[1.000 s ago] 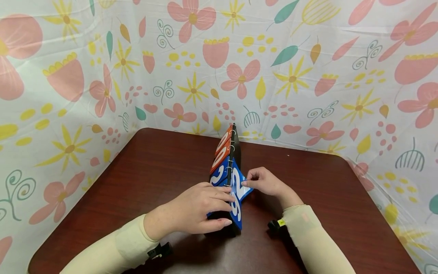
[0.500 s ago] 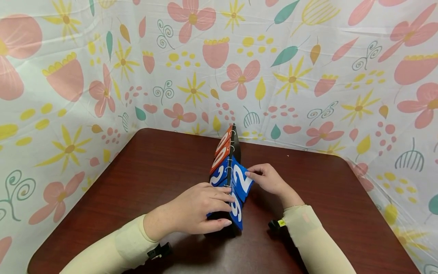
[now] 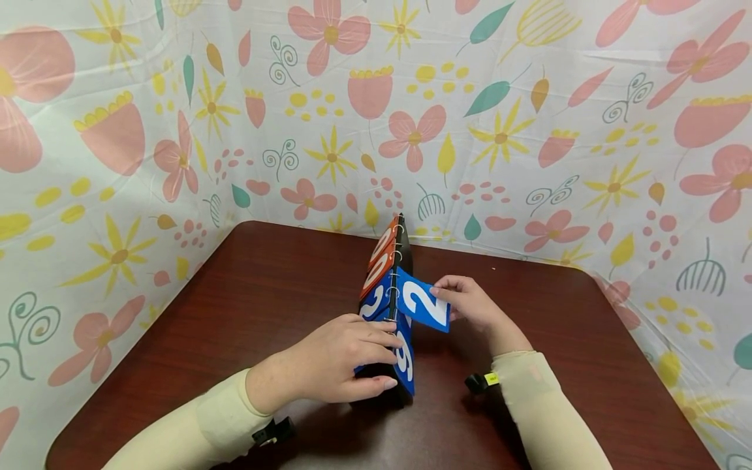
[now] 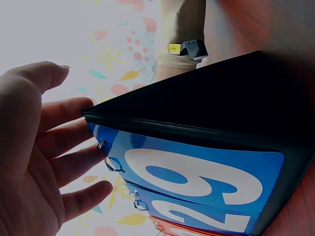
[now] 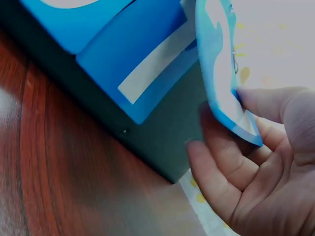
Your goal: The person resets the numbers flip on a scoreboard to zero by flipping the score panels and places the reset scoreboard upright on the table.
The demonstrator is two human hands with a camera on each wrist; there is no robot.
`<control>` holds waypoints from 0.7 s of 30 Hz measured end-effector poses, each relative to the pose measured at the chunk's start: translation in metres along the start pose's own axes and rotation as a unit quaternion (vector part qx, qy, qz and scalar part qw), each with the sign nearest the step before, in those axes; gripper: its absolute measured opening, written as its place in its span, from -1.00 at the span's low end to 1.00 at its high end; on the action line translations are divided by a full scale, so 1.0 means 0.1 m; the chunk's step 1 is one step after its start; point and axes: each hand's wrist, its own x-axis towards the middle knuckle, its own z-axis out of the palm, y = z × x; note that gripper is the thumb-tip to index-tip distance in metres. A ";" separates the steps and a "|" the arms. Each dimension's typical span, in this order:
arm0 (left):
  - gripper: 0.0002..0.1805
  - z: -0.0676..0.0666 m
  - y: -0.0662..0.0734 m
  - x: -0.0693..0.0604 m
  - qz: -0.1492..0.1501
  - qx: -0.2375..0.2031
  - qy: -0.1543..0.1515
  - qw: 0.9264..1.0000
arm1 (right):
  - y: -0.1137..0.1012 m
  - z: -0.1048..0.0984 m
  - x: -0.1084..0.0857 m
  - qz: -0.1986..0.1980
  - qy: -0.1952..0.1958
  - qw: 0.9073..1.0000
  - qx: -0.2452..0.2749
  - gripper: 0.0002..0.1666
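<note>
A tent-shaped black flip scoreboard (image 3: 403,260) stands on the table, with number cards hung on rings along its top ridge. My right hand (image 3: 478,307) pinches the lower edge of a blue card with a white 2 (image 3: 424,301) and holds it lifted off the board's right side. Under it, in the right wrist view, lies another blue card with a white bar (image 5: 152,69). My left hand (image 3: 341,356) rests over the near end of the ridge, fingertips touching the top edge by the blue 6 card (image 4: 197,172). Its fingers look fairly straight in the left wrist view.
Red cards with white zeros (image 3: 378,264) hang at the scoreboard's far end. The dark reddish wooden table (image 3: 282,281) reaches back to a floral cloth (image 3: 329,98) hanging behind and at the sides. A small camera (image 3: 273,431) sits at the left wrist.
My right hand has moved right and slightly up, swinging the blue 2 card outward, away from the board. The left hand stays in place on the ridge.
</note>
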 end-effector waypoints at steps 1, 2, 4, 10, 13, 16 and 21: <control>-0.62 0.00 0.00 0.00 0.000 0.001 0.000 1.000 | 0.00 -0.01 0.00 0.004 -0.001 1.000 0.020 -0.60; -0.62 0.00 0.00 0.00 -0.001 0.000 0.001 1.000 | 0.00 -0.01 0.00 0.005 0.003 0.999 0.036 -0.62; -0.63 0.00 0.00 0.00 0.000 0.001 0.004 1.000 | -0.02 -0.02 -0.01 0.006 0.013 0.998 0.066 -0.69; -0.64 0.00 0.00 0.00 -0.001 0.001 0.002 1.000 | -0.09 -0.04 -0.02 0.020 0.034 0.989 0.142 -0.81; -0.63 -0.01 0.00 0.00 0.001 0.008 -0.001 1.000 | -0.14 -0.08 -0.06 0.021 0.018 0.980 0.196 -0.76; -0.63 -0.01 0.00 0.00 0.002 0.008 -0.001 1.000 | -0.20 -0.12 -0.12 0.008 -0.024 0.969 0.245 -0.64; -0.63 0.00 0.00 0.00 -0.001 0.005 -0.001 1.000 | -0.29 -0.16 -0.21 -0.034 -0.138 0.942 0.305 -0.48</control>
